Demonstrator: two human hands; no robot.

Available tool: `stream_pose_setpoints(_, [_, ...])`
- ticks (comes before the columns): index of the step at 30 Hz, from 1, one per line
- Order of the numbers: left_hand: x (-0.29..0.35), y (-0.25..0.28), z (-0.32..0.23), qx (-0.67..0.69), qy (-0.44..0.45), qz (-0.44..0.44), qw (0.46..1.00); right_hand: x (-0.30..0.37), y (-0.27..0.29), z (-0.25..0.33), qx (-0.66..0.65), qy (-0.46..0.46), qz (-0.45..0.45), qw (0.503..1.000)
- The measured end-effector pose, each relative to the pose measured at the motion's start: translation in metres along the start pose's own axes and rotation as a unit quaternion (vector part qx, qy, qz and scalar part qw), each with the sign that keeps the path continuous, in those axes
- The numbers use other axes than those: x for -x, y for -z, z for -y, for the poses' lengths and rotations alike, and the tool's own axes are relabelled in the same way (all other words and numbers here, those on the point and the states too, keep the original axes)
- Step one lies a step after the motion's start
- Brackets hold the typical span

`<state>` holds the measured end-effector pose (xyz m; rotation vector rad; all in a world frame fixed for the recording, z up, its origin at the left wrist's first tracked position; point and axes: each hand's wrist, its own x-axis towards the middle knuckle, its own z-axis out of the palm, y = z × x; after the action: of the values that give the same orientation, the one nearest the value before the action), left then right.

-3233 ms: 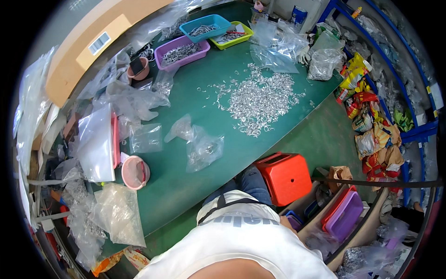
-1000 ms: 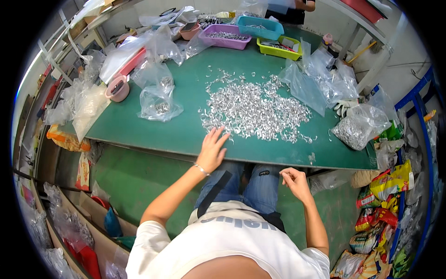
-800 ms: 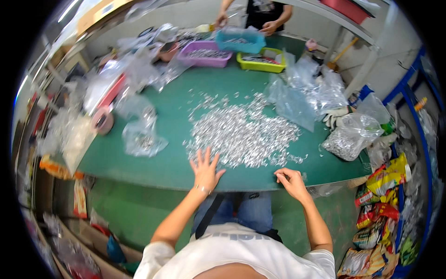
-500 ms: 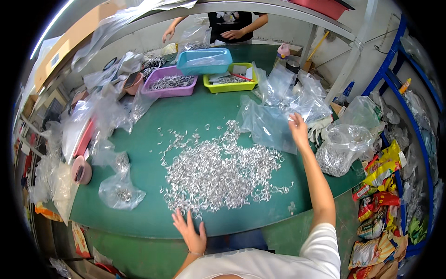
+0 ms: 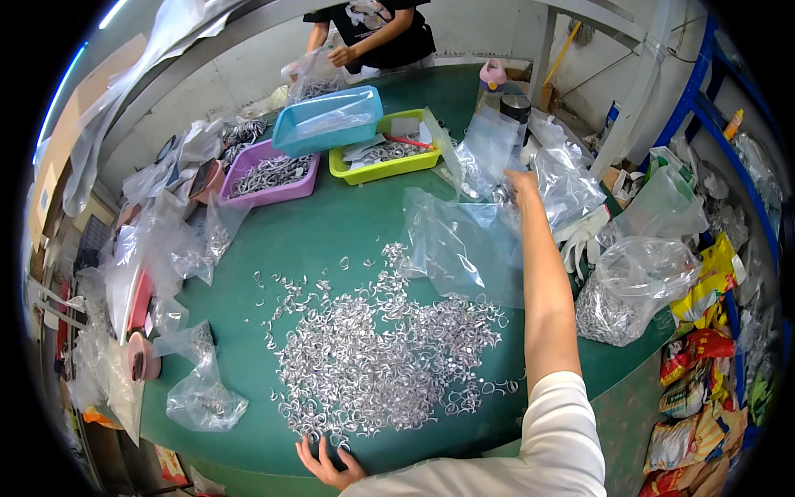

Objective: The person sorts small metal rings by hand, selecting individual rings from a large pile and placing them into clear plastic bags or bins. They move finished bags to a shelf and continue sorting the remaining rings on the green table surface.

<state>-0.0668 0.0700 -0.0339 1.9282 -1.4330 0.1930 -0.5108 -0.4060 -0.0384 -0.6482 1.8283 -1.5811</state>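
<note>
A wide heap of small silvery metal rings [image 5: 373, 356] lies loose on the green table [image 5: 331, 232]. At its near edge my left hand [image 5: 330, 468] is open, fingers spread, fingertips touching the outermost rings. My right arm stretches far forward. My right hand [image 5: 521, 184] is curled closed among clear plastic bags at the far right; its fingertips are mostly hidden, so what it grips cannot be made out. Beside it stands a clear bag [image 5: 489, 149] with a few pieces inside. A large flat clear bag [image 5: 455, 244] lies between that hand and the heap.
Purple [image 5: 273, 197], blue [image 5: 327, 124] and yellow-green [image 5: 385, 170] trays stand at the back. A full bag of rings [image 5: 617, 311] and white gloves [image 5: 584, 236] are at right. A smaller bag [image 5: 207, 398] lies left. Across the table a person [image 5: 373, 37] handles a bag.
My right hand has reached farther forward into the bags and curled closed. My left hand stays by the heap's near edge. The view has shifted; the person opposite now grasps a bag.
</note>
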Motion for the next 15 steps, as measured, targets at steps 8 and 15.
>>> stream_pose_setpoints(8, [-0.002,-0.002,-0.005,-0.006,-0.024,0.009,1.0,0.004,0.024,0.019,-0.235,0.03,0.111,0.965])
stream_pose_setpoints(15, [0.004,-0.007,0.009,0.022,-0.046,-0.008,0.999,0.009,0.03,0.016,-0.352,0.019,0.142,0.925])
